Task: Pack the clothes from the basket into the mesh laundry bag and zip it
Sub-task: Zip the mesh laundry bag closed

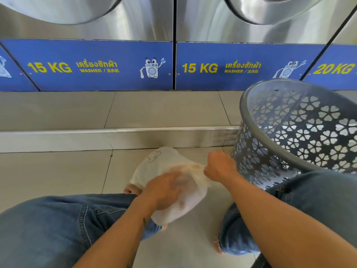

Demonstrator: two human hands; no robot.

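A white mesh laundry bag [154,167], stuffed and rounded, hangs in front of me between my knees above the tiled floor. My left hand [164,188] reaches into its opening, fingers blurred behind the mesh, so I cannot make out its hold. My right hand [218,166] pinches the bag's rim at the right side of the opening. The grey plastic basket [251,97], with flower-shaped cut-outs, stands tilted at my right; its visible inside holds no clothes.
Two steel washers with blue "15 KG" panels [87,66] face me behind a raised tiled step [77,140]. My jeans-clad knees [58,219] flank the bag, bare feet on the floor below. A "20KG" machine stands at far right.
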